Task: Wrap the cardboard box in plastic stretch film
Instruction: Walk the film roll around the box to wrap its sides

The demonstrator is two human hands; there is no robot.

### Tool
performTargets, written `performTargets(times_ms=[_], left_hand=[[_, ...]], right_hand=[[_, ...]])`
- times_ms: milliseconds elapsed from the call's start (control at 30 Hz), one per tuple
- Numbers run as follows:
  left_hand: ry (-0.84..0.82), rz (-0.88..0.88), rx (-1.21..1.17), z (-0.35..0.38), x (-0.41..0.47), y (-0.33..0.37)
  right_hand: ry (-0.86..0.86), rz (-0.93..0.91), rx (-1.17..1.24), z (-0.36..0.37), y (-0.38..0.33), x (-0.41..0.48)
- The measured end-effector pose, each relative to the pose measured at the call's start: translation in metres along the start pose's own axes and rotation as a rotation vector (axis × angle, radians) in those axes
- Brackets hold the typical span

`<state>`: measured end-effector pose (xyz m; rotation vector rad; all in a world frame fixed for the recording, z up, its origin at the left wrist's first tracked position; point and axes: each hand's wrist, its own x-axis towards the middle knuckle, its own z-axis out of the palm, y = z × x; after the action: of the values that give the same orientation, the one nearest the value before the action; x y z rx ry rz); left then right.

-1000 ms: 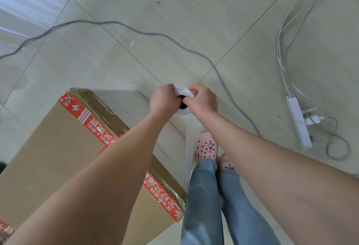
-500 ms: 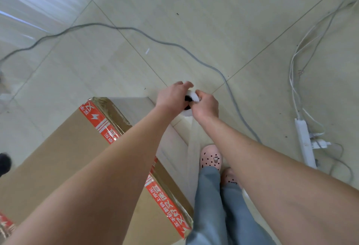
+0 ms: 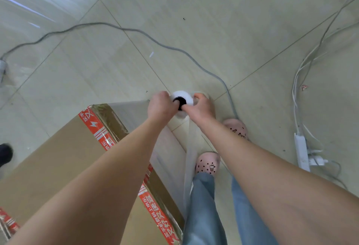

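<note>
A big brown cardboard box (image 3: 58,157) with red printed tape along its top edge stands on the floor at the lower left. Clear film covers its right side. Both hands hold a white roll of stretch film (image 3: 182,97) upright by its black core, just past the box's far right corner. My left hand (image 3: 160,106) grips the roll from the left, my right hand (image 3: 202,108) from the right. A stretched band of film (image 3: 189,159) runs from the roll down toward the box's near corner.
A grey cable (image 3: 136,31) snakes across the tiled floor beyond the roll. A white power strip (image 3: 301,151) with plugs and white wires lies at the right. My feet in pink perforated clogs (image 3: 207,164) stand beside the box. A dark shoe (image 3: 4,154) shows at the left edge.
Both hands have carried the roll along the box's right side toward its far corner, and the film band has grown longer. My feet have stepped forward.
</note>
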<state>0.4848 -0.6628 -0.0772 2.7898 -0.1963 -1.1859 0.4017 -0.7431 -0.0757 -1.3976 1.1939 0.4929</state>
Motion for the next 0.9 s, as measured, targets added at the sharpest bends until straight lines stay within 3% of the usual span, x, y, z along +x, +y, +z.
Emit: performTargets(times_ms=[67, 133, 300, 467, 900], left_hand=[[-0.076, -0.123, -0.220, 0.000, 0.002, -0.002], [-0.187, -0.172, -0.296, -0.002, 0.004, 0.001], [-0.118, 0.138, 0.184, -0.009, 0.016, 0.022], [-0.055, 0.218, 0.277, -0.015, 0.028, 0.032], [0.204, -0.247, -0.357, -0.053, 0.073, -0.025]], right_hand=[[-0.015, 0.015, 0.039, 0.000, -0.006, 0.003], [-0.013, 0.009, 0.037, -0.005, -0.014, 0.006], [-0.065, 0.015, -0.061, -0.014, -0.024, 0.011], [-0.005, -0.036, -0.151, -0.019, -0.035, 0.018], [-0.184, -0.180, -0.134, 0.036, -0.097, 0.051]])
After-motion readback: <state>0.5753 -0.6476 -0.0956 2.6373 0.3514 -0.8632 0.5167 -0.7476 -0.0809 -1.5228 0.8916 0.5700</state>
